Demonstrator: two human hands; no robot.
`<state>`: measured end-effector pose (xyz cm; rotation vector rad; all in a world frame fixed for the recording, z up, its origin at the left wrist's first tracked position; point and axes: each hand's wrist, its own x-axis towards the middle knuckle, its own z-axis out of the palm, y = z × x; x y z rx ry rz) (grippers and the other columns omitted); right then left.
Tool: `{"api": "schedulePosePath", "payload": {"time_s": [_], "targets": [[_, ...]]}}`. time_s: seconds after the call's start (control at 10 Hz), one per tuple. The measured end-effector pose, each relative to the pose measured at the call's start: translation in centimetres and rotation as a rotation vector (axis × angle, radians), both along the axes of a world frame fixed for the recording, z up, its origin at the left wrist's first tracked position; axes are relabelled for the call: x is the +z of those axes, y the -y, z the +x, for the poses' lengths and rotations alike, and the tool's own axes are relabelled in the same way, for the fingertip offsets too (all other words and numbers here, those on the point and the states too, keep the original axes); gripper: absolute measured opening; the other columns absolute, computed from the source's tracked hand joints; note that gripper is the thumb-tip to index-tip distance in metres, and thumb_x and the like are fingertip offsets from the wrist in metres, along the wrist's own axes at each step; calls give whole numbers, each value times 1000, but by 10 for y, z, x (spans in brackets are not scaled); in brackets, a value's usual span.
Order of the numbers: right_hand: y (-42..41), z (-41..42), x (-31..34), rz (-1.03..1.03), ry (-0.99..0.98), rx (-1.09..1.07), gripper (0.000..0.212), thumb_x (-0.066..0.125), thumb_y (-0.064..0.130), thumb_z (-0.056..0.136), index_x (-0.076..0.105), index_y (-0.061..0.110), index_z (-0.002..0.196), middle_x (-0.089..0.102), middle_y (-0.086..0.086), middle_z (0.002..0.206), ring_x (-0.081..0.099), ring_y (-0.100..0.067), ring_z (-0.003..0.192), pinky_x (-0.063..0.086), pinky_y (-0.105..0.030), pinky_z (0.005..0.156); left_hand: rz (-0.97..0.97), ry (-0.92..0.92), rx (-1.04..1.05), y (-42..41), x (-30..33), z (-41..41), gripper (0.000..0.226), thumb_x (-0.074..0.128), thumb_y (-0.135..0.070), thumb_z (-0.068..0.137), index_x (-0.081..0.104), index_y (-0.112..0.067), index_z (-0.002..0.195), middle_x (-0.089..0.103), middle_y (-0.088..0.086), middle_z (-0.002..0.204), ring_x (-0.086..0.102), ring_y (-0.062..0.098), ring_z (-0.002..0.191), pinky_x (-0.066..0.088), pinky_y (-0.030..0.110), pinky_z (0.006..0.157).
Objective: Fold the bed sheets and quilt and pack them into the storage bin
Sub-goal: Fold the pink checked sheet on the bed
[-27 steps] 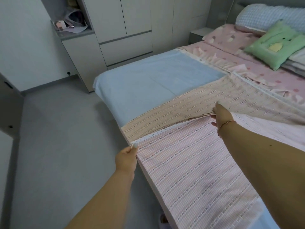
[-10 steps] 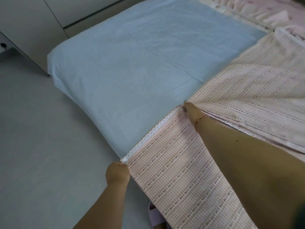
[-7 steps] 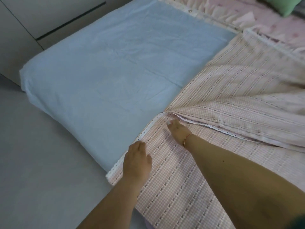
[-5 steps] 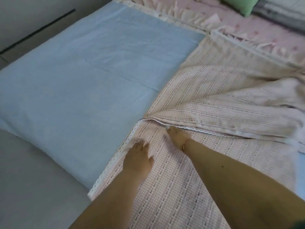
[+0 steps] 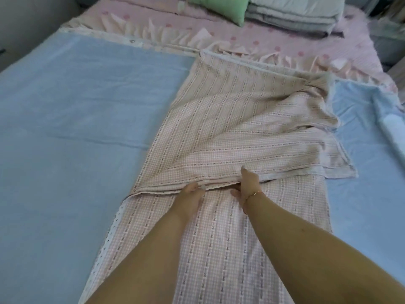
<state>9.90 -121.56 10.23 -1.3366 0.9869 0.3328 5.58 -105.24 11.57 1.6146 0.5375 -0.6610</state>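
Hands meet at the folded edge of the pink checked sheet [image 5: 221,132], which lies across the middle of the bed over a blue sheet [image 5: 76,128]. The left hand [image 5: 191,195] pinches that lace-trimmed edge with curled fingers; the right hand [image 5: 248,184] grips the same edge just beside it, thumb on top. A green pillow [image 5: 221,7] and folded grey bedding [image 5: 291,14] lie at the bed's far edge.

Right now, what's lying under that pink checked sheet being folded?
The pink checked sheet lies on a blue sheet that shows on both sides. Both hands are at its folded edge. What lies beneath the middle is covered.
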Motion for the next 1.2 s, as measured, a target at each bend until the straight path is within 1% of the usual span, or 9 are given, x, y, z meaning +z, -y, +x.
{"api": "schedulePosePath", "payload": {"time_s": [0.1,0.2,0.4,0.6,0.7,0.9,1.0,1.1,1.2], "targets": [[21,13,0,105,51,-144,25,44,26,96,48,15,118,47,-9,113,53,-18,78,50,-38,79,-145,-67,110,17,4,13,11,51,-28,98,61,-31,94,62,-7,97,55,4,84,41,19,69],[40,21,5,131,83,-262,37,45,29,96,51,9,126,50,-6,108,53,-19,79,49,-36,78,-217,-148,243,27,5,23,12,53,-28,98,58,-26,109,58,1,113,56,17,103,44,28,92],[67,39,12,196,75,-450,21,56,35,91,60,17,82,62,2,80,60,-17,71,50,-30,64,-430,-259,389,46,-9,44,28,62,-30,93,58,-26,121,55,4,120,55,28,115,44,39,103],[54,87,35,152,158,-356,12,55,21,91,64,15,96,64,0,82,60,-19,72,54,-36,73,-566,-267,598,51,-15,84,34,60,-22,94,58,-5,124,61,11,121,55,28,119,44,39,104],[33,120,54,143,199,-296,12,53,19,93,63,15,87,62,0,79,59,-16,67,52,-28,58,-596,-210,584,33,-9,109,30,57,-23,96,58,-6,121,62,9,123,56,24,117,43,37,106],[-29,183,77,174,285,-128,29,48,30,96,66,9,90,63,-5,76,60,-21,67,51,-31,71,-586,-89,650,-18,4,167,25,50,-23,99,54,-12,120,57,9,120,52,24,113,42,37,103],[-61,215,79,201,328,-32,38,46,30,97,62,1,116,65,-9,92,62,-23,77,51,-31,74,-564,-60,645,-49,1,190,20,45,-22,100,54,-11,114,58,8,119,55,23,113,44,36,99],[-95,252,77,170,344,100,49,43,32,98,45,4,138,52,-10,135,53,-29,120,46,-37,98,-552,-41,633,-72,-10,210,23,42,-22,101,58,-11,112,63,7,119,57,21,113,44,35,98],[-120,271,68,72,312,241,48,42,28,98,43,2,138,43,-18,144,41,-34,132,36,-43,110,-569,-40,707,-82,-24,214,31,43,-23,102,51,-12,130,58,9,129,54,22,122,42,36,103]]}}
